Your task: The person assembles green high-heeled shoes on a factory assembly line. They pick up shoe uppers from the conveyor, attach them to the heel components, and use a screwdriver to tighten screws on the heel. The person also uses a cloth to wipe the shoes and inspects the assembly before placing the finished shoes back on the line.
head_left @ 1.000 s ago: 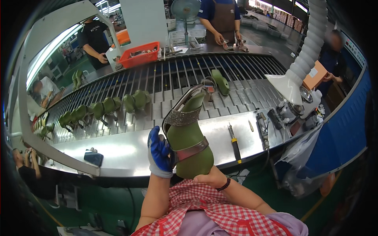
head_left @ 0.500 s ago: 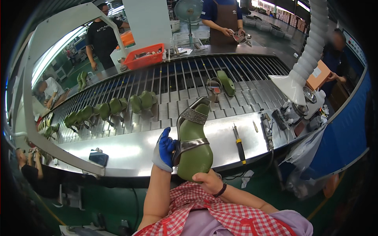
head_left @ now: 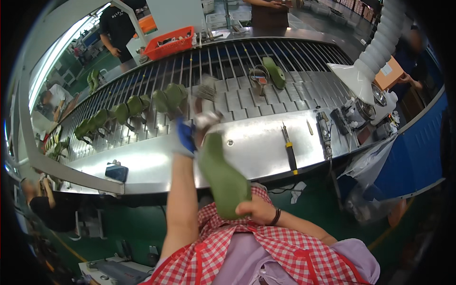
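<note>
My right hand [head_left: 256, 209] grips the toe end of a green shoe last [head_left: 222, 175], which is tilted in front of my apron, heel end away from me. My left hand [head_left: 184, 137], in a blue and grey glove, holds a silvery strapped sandal [head_left: 208, 118] over the bench edge by the conveyor. The sandal is apart from the last and smeared by motion, and my left fingers are partly blurred. On the conveyor beyond lie another green last [head_left: 273, 72] and a strapped sandal [head_left: 259, 79] beside it.
Green lasts with sandals [head_left: 128, 110] line the slatted conveyor [head_left: 247, 102] at left. A black-yellow hand tool [head_left: 289, 147], a powered hand tool [head_left: 324, 135] and a phone [head_left: 116, 173] lie on the metal bench. A white duct hood [head_left: 354, 80] hangs right. Co-workers stand beyond.
The sandal has come off the green last. My left hand has moved away and left with it, while my right hand keeps the bare last near my body. The view has tilted downward.
</note>
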A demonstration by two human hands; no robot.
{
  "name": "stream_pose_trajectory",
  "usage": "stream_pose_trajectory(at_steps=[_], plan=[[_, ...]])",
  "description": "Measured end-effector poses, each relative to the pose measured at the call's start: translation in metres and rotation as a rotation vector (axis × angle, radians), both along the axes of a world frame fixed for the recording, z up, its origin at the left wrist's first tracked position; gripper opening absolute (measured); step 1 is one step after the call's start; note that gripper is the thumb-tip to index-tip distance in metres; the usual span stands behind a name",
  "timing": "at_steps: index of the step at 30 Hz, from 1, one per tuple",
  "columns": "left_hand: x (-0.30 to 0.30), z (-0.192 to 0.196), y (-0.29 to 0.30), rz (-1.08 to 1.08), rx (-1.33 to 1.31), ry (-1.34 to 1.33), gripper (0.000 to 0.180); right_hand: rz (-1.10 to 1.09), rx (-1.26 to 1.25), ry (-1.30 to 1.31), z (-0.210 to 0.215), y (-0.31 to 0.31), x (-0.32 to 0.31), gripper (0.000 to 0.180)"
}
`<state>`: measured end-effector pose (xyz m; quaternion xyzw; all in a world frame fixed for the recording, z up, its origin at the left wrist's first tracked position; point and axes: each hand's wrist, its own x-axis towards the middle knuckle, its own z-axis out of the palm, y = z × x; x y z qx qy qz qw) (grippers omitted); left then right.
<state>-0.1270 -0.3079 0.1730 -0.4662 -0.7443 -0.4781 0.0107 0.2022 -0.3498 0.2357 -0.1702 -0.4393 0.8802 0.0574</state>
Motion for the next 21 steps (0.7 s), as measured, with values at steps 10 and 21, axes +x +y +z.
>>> stream_pose_trajectory(at_steps=[10, 21], plan=[[-0.004, 0.058, -0.077, 0.027, 0.072, -0.220, 0.036, -0.439, 0.068, -0.116, 0.027, 0.142, 0.007, 0.042], [0.038, 0.036, -0.084, -0.411, 0.593, -1.936, 0.033, -0.881, 0.662, -0.307, -0.027, 0.402, -0.002, 0.050]])
